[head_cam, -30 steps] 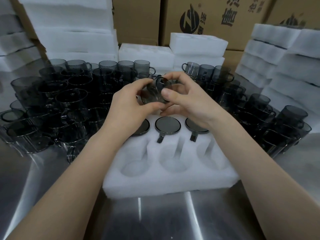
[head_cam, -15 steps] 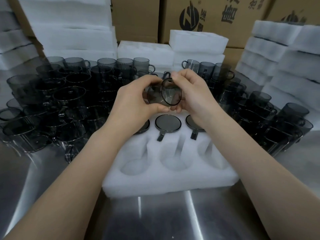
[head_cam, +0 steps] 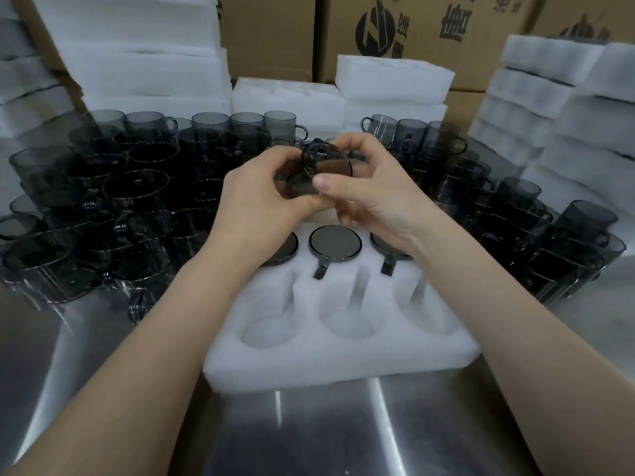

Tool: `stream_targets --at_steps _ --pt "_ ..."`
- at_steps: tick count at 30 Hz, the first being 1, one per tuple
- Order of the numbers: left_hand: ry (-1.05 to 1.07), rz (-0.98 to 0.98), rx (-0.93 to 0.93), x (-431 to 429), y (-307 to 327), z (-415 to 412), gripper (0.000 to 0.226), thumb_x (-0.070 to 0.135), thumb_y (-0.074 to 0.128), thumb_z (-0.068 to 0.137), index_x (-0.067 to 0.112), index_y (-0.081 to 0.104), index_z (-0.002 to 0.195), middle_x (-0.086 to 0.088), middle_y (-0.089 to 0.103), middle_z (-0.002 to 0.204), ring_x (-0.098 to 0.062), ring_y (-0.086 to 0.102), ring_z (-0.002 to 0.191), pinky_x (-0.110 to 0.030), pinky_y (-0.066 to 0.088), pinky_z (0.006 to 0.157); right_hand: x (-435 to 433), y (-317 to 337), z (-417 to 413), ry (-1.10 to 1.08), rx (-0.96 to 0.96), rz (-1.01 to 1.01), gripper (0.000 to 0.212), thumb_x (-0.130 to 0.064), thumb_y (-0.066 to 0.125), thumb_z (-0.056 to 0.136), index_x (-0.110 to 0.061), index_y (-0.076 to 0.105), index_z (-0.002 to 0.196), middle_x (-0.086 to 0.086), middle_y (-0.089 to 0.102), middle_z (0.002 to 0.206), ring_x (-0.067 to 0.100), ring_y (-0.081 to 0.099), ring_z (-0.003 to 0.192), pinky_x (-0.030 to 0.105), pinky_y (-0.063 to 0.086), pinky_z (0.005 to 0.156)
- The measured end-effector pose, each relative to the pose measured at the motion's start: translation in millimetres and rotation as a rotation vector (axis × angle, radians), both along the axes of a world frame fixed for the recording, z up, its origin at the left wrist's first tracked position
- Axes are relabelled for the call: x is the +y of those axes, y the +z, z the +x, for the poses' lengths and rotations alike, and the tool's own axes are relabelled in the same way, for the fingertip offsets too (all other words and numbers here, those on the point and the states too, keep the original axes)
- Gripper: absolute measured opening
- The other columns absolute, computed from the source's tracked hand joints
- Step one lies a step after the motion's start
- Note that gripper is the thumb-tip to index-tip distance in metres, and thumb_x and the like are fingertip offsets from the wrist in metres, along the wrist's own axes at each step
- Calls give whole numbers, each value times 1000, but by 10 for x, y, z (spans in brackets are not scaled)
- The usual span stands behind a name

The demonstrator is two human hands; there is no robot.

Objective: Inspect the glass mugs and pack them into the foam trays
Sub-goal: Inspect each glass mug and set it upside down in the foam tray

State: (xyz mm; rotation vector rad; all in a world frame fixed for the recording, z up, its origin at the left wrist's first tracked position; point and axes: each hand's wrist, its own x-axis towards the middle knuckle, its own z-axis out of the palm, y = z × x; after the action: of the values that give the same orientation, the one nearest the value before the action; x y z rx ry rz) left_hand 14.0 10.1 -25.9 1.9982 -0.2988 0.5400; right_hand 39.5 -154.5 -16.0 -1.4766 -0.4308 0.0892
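Both hands hold one smoky grey glass mug (head_cam: 318, 171) in the air above the far edge of the white foam tray (head_cam: 338, 341). My left hand (head_cam: 256, 204) grips its body from the left. My right hand (head_cam: 369, 194) pinches it from the right, thumb in front. The mug is tilted, its round base facing me. In the tray's far row three mugs sit upside down in their pockets, the middle one (head_cam: 335, 243) fully visible. The three near pockets hold nothing.
Many loose grey mugs crowd the steel table on the left (head_cam: 113, 207) and on the right (head_cam: 536, 235). Stacks of white foam trays (head_cam: 563, 108) and cardboard boxes (head_cam: 405, 32) stand behind. Bare steel (head_cam: 326, 434) lies in front of the tray.
The mug has been turned between both hands, so its flat base now faces me more squarely. Both hands stay above the tray's far row.
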Motion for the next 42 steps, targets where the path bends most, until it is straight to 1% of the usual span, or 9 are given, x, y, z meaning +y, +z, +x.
stream_targets --at_steps 5,9,15,20,23,26,30,37,42 --pt "-56 166 -84 -36 16 -34 54 26 87 65 26 65 115 27 61 92 19 53 87 2 35 78 80 -12 -4 -300 -173 -269 36 -40 71 86 -21 40 88 -2 51 73 7 45 39 21 34 34" --pt "-145 118 -99 -30 13 -44 61 13 80 75 26 57 130 31 57 106 21 52 98 1 34 87 47 58 19 -253 16 -32 31 -44 47 100 -13 50 95 7 61 74 20 51 41 25 39 37" --pt "-278 131 -99 -20 9 -84 68 17 75 83 38 42 138 31 52 123 17 47 116 -5 34 99 -58 50 41 -78 132 81 20 -32 57 96 -16 67 99 1 65 73 14 49 48 20 37 40" --pt "-270 102 -82 -18 -11 -53 71 16 77 80 28 41 139 30 51 125 7 50 120 -29 42 107 -93 45 96 31 170 235 17 -24 63 82 -17 73 93 7 67 105 23 63 95 39 53 89" --pt "-253 -7 76 -15 -27 -9 84 33 80 76 28 33 146 36 48 119 7 55 114 -28 46 104 -70 31 107 56 104 325 16 -22 59 84 -17 74 80 3 67 92 19 61 89 34 48 82" --pt "-330 -118 168 -16 -21 12 62 50 71 75 26 51 128 13 67 116 -10 66 105 -28 54 89 -47 19 106 62 34 330 20 -29 60 81 -15 72 76 5 67 88 25 59 91 41 45 88" --pt "-404 -282 173 -24 9 -4 27 29 66 88 16 62 111 -2 75 98 -22 74 83 -28 58 73 -10 43 55 168 23 313 35 -34 48 93 -15 65 69 -1 63 77 24 59 88 37 47 85" --pt "-253 -263 75 6 15 -3 56 10 85 71 24 59 119 -5 62 119 -12 67 90 -24 55 80 87 79 -5 122 -4 174 38 -31 43 96 -15 44 62 17 45 87 38 48 101 34 47 73" --pt "-42 -60 -73 -15 11 -8 69 17 90 62 27 60 123 6 48 110 -8 55 101 -17 45 91 72 16 44 -47 -71 31 27 -23 54 95 -15 62 70 15 53 82 36 50 90 52 45 99"
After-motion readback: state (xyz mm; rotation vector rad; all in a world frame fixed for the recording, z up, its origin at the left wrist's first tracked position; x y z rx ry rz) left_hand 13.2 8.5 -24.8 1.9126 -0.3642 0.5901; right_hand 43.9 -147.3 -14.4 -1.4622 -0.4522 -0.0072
